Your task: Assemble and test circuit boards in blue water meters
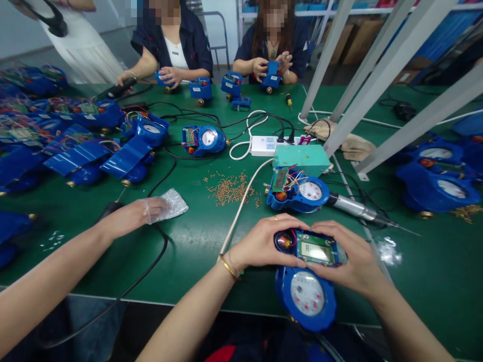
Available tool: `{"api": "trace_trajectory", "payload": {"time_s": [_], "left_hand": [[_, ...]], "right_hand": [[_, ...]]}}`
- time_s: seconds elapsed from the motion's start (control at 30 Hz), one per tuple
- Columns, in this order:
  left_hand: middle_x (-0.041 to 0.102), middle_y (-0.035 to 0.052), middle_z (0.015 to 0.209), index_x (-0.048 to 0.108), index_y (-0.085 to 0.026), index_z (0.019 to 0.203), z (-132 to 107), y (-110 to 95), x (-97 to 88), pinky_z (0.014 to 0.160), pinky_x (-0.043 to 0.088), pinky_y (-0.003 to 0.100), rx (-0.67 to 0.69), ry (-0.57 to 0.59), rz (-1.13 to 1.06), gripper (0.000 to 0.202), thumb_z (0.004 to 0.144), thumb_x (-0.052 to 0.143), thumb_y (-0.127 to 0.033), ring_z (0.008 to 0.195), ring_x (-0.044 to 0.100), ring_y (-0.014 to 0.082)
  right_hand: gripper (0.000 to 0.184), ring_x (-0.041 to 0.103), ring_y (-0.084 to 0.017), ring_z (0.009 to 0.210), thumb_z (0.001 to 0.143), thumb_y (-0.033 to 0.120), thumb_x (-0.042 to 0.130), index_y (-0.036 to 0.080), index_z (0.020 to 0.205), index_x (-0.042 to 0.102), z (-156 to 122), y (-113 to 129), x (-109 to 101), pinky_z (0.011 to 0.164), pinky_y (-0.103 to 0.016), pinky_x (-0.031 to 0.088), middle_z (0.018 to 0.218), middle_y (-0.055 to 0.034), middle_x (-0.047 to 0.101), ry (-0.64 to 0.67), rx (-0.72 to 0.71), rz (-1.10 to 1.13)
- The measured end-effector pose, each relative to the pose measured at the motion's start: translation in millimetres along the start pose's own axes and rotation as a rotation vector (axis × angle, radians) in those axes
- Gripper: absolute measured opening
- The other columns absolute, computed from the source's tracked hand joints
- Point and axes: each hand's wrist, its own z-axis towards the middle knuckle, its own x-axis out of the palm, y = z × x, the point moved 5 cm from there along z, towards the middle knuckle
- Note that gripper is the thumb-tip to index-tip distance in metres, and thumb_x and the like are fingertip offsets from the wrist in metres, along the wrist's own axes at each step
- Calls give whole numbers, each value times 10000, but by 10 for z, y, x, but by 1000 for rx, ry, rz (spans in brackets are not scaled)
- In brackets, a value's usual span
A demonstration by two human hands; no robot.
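Between both hands, at the table's near edge, is a blue water meter point(305, 296) with a round white dial and an opened electronics box. A green circuit board with a small display point(316, 250) sits in that box, beside a battery-like round part and red wires. My left hand point(269, 244) grips the box from the left, thumb along its lower edge. From the right, my right hand point(352, 256) holds the other side, its thumb near the left thumb. Just beyond stands another opened water meter point(298, 191) with loose wires and its board raised.
An electric screwdriver point(356, 208) lies right of the second meter, near a teal box point(302, 158) and a white power strip point(264, 146). Small screws point(232, 188) are scattered mid-table. At left, a co-worker's hand point(132, 216) holds a clear plastic bag point(171, 205). Metal posts point(392, 75) rise at right.
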Motion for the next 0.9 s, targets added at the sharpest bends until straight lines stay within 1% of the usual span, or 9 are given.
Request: {"api": "trace_trajectory", "payload": {"time_s": [0.23, 0.33, 0.47, 0.57, 0.63, 0.7, 0.77, 0.83, 0.9], "left_hand": [[673, 98, 1233, 614, -186, 1225, -9, 43, 34, 1010, 474, 370, -74, -79, -136, 603, 697, 853, -355, 1151, 633, 254], [701, 75, 1207, 636, -205, 1210, -13, 32, 44, 977, 489, 353, -108, -88, -87, 594, 685, 865, -367, 1118, 652, 247], [690, 62, 1243, 612, -229, 1241, -26, 34, 47, 993, 490, 362, -106, -76, 15, 623, 690, 861, -379, 1130, 648, 242], [666, 65, 1283, 592, -224, 1264, -32, 40, 48, 1032, 474, 362, -105, -55, 89, 629, 705, 851, -353, 1176, 625, 234], [655, 64, 1298, 580, -221, 1281, -31, 41, 49, 1044, 466, 357, -107, -31, 127, 635, 717, 842, -343, 1194, 614, 228], [650, 62, 1305, 575, -222, 1289, -27, 38, 46, 1051, 462, 356, -107, -10, 145, 630, 727, 833, -341, 1197, 612, 224], [649, 57, 1309, 575, -228, 1289, -23, 33, 39, 1050, 462, 354, -108, 2, 149, 619, 735, 827, -340, 1195, 613, 220], [650, 52, 1311, 575, -236, 1286, -19, 26, 29, 1043, 466, 352, -110, 1, 148, 609, 740, 824, -340, 1193, 615, 218], [653, 48, 1309, 575, -244, 1284, -17, 23, 23, 1034, 470, 351, -118, -4, 148, 598, 746, 820, -336, 1190, 618, 218]], "right_hand": [[512, 659, -239, 936, 855, 533, 691, 180, 1174, 502, -35, -68, 59, 775, -341, 572, 1032, -107, 630, 49, 108, 10], [685, 671, -255, 951, 794, 684, 674, 186, 1215, 465, -63, -114, 55, 800, -361, 581, 1044, -108, 635, 43, 163, 32], [900, 654, -269, 1061, 617, 757, 749, 232, 1281, 442, -177, -220, 79, 914, -387, 570, 1157, -100, 618, 49, 265, 262], [972, 562, -265, 1244, 593, 710, 788, 258, 1369, 416, -348, -263, 85, 1065, -376, 486, 1333, -110, 540, -16, 341, 500], [815, 543, -239, 1267, 711, 606, 789, 267, 1371, 451, -485, -253, 48, 1082, -351, 472, 1356, -97, 518, -149, 369, 570], [462, 615, -186, 1149, 881, 425, 720, 266, 1279, 547, -612, -204, -6, 992, -293, 536, 1251, -67, 564, -298, 394, 534], [164, 654, -132, 982, 952, 241, 637, 247, 1116, 635, -697, -114, -66, 853, -217, 568, 1086, -32, 609, -416, 427, 397], [116, 646, -108, 879, 935, 127, 623, 224, 979, 668, -723, 21, -126, 777, -184, 547, 953, -10, 636, -494, 437, 200], [159, 642, -109, 858, 904, 57, 633, 200, 955, 677, -699, 189, -158, 783, -194, 529, 910, -10, 662, -522, 385, 26]]}}
